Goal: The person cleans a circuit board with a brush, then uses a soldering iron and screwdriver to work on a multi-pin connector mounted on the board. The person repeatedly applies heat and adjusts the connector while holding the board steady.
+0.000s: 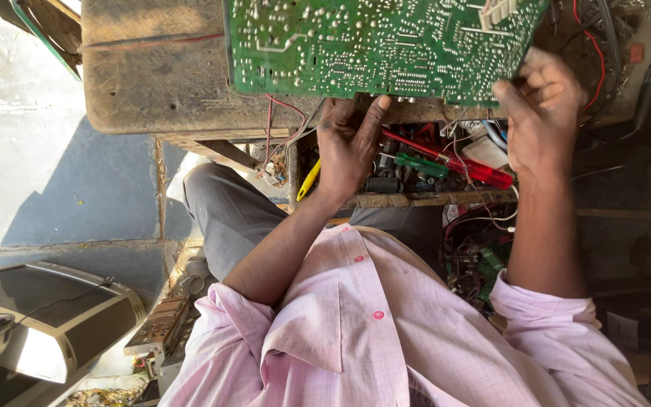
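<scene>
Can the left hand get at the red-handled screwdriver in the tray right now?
Probably yes. The left hand rests at the circuit board's lower edge, right beside the open tray. The red-handled screwdriver lies on top of the clutter, uncovered, though thin wires cross near it.

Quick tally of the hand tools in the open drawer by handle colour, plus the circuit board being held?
Red-handled screwdriver: 1
Green-handled screwdriver: 1
Yellow-handled tool: 1
Green circuit board, held by left hand and right hand: 1
Total: 4
Other drawer clutter is too jumbled to count.
</scene>
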